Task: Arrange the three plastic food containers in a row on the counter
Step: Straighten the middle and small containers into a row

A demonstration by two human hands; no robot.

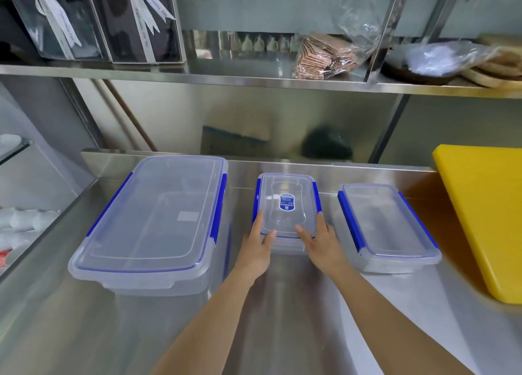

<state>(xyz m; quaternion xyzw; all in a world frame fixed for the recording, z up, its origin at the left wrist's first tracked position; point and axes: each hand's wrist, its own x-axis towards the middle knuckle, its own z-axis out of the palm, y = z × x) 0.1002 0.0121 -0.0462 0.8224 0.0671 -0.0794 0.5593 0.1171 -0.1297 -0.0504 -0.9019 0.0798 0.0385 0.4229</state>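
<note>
Three clear plastic containers with blue clips stand side by side on the steel counter (pixel 84 332). The large container (pixel 152 219) is on the left. The middle container (pixel 286 202), with a blue label on its lid, is held at its near end by both hands. My left hand (pixel 258 247) grips its left near corner, thumb on the lid. My right hand (pixel 322 241) grips the right near corner. The third container (pixel 387 227) sits to the right, slightly angled, untouched.
A thick yellow cutting board (pixel 485 219) lies at the counter's right end, close to the third container. A steel shelf (pixel 254 77) above holds dark gift boxes (pixel 93 21), a bag of wafers (pixel 324 55) and a plate. A glass case stands left.
</note>
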